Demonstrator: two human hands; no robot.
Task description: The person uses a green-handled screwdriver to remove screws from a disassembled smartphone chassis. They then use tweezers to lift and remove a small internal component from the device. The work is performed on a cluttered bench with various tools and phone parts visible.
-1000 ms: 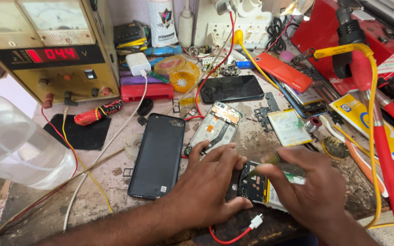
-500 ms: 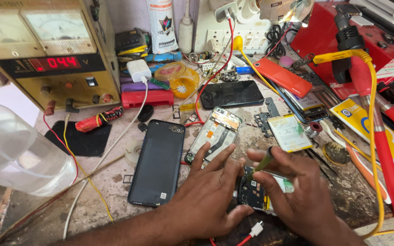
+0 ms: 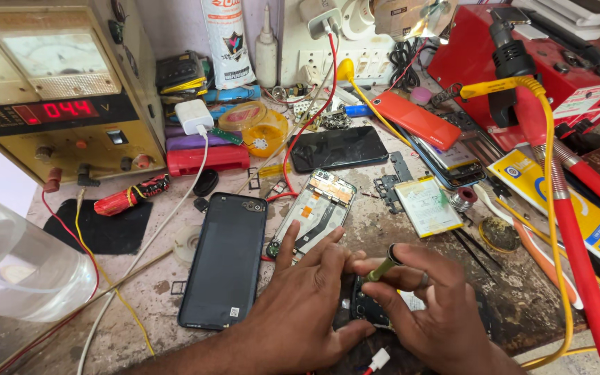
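My left hand [image 3: 305, 298] presses down on a small dark phone circuit board [image 3: 364, 309] near the bench's front edge, fingers spread over it. My right hand [image 3: 430, 305] grips a small screwdriver [image 3: 382, 267] with a yellow-green shaft, its tip on the board. The board is mostly hidden between both hands. Just beyond my left fingers lies an opened phone frame [image 3: 316, 210] with its insides showing. A black phone back cover [image 3: 224, 260] lies flat to the left of my left hand.
A bench power supply with a red display [image 3: 57, 111] stands at back left, beside a clear plastic bottle [image 3: 15, 264]. A phone battery [image 3: 428, 206], a dark phone screen [image 3: 338, 148], an orange phone [image 3: 417, 119], a red hot-air station [image 3: 522, 55] and a red-yellow hose [image 3: 564, 208] crowd the right.
Both hands stay on the board with small shifts. The screwdriver has tilted more upright and my view has drifted slightly nearer.
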